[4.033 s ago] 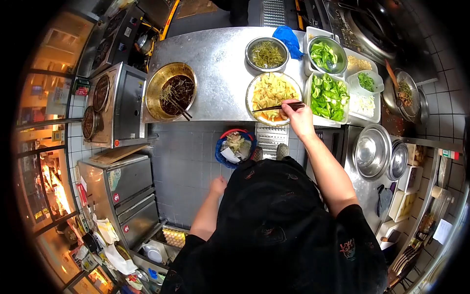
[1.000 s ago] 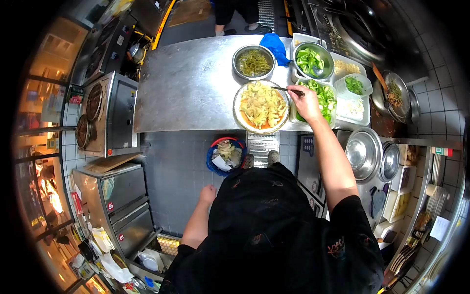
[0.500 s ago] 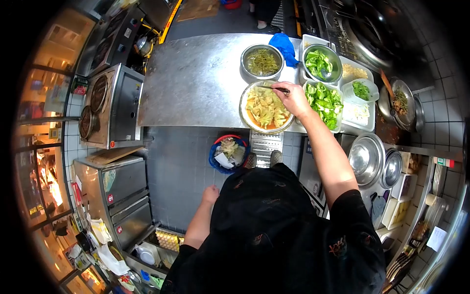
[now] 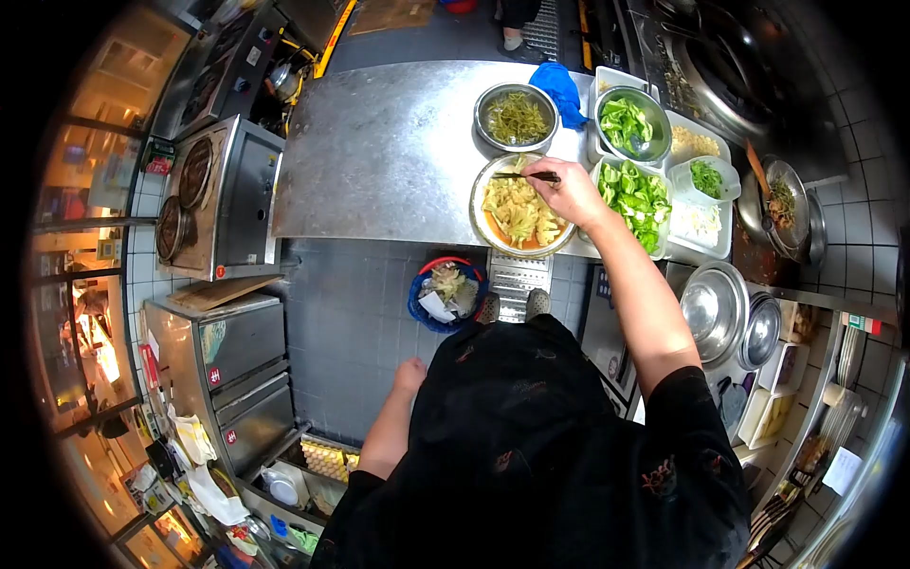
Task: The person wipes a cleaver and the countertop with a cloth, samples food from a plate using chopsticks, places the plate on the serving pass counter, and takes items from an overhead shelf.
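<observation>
My right hand (image 4: 572,192) is closed around dark chopsticks (image 4: 540,176), held over a round metal bowl (image 4: 478,216). In the bowl are pale yellow-green vegetable pieces (image 4: 517,211) in an orange-brown liquid. Just behind stands a steel bowl (image 4: 483,136) of dark green strips. To the right of my hand lie cut green peppers (image 4: 633,201) in a white tub, and a steel bowl (image 4: 654,150) with more green pieces sits behind it. My left hand (image 4: 410,373) hangs low beside my body, its fingers curled in, with nothing visible in it.
The steel table (image 4: 379,152) spans the front, a blue cloth (image 4: 557,93) at its back. A bin (image 4: 444,302) of scraps stands on the floor before me. At right are a pan (image 4: 785,204) and a large metal basin (image 4: 711,308). Another person's foot (image 4: 513,42) shows beyond the table.
The view has shifted slightly. My right hand stays over the bowl with the chopsticks, whose angle has changed a little. My left hand stays low.
</observation>
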Demonstrator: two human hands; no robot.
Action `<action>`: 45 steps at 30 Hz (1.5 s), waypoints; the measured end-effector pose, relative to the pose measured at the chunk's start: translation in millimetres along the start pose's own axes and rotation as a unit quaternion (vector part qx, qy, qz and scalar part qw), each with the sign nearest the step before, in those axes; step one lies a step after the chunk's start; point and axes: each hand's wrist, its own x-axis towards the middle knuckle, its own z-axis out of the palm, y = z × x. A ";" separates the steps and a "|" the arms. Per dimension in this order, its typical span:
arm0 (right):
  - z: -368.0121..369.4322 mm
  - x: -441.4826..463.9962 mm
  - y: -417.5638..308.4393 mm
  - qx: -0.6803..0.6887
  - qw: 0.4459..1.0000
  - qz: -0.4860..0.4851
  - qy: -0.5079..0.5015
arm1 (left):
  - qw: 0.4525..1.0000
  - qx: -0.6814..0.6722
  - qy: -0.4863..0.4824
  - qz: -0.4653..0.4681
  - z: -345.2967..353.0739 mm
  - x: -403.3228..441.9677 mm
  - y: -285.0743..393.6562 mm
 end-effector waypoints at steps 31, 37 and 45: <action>-71.1 -106.8 -8.7 0.128 0.984 0.079 0.091 | 0.999 0.013 -0.031 0.009 -13.6 19.0 9.7; -35.9 -112.4 -14.1 0.137 0.982 0.070 0.113 | 0.997 0.047 -0.002 0.069 -17.5 39.7 10.0; -5.5 -105.9 -5.5 0.144 0.973 0.107 0.143 | 0.996 0.060 -0.036 0.048 -36.1 36.1 35.9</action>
